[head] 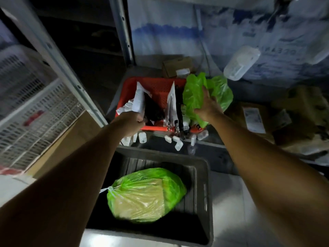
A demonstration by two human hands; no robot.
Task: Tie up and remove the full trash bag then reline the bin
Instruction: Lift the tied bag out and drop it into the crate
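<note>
ok so right hand (207,106) is out at about 1 o'clock with its fingers bunched into a fresh green bag (193,94), crumpled and not opened up yet, hanging over the right end of a red basket (156,88). left hand (133,120) is at roughly 11 o'clock, right up against the bottom of a white paper packet (139,98) standing in that basket. its fingers are hidden behind the hand, so can't tell if it's actually pinching the packet or just nudging it. down at 6 o'clock the tied green bag (146,195) lies on its side in a dark grey tub (204,184), knot pointing toward 9 o'clock, stuffed full. my read: tying is done, but the full bag still sits in what looks like the bin, so lifting it out and spreading the new liner are both left. around that: little white bottles (176,139) scattered along the near edge of the basket, pale floor (229,193) beside the tub at 4 o'clock, a white wire rack (35,97) at 9 o'clock, cardboard boxes (254,120) at 3 o'clock, a clear plastic jar (240,63) at 2 o'clock. room's pretty dim, with a blue and white backdrop up at 12 to 1
</note>
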